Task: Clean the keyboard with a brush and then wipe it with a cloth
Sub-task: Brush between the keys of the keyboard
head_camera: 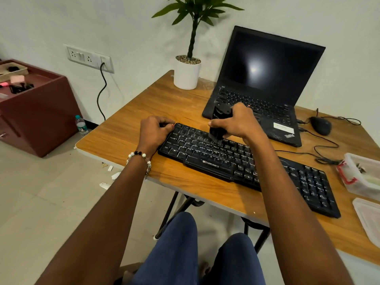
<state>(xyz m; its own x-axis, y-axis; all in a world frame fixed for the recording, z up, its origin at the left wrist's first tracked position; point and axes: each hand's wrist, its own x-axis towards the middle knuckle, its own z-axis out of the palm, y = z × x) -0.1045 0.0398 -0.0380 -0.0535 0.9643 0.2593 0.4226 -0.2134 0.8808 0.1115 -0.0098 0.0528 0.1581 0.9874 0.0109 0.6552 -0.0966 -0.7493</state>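
Note:
A black keyboard (pixel 242 163) lies slantwise on the wooden table (pixel 127 138). My right hand (pixel 236 122) grips a black brush (pixel 219 124) with its bristles down on the upper left rows of keys. My left hand (pixel 155 131) has curled fingers at the keyboard's far left corner and holds that edge. No cloth is in view.
An open black laptop (pixel 261 87) stands behind the keyboard, with a potted plant (pixel 188 73) to its left. A black mouse (pixel 320 125) and its cable lie at the right. A clear plastic box (pixel 364 175) and its lid (pixel 370 219) sit at the table's right edge.

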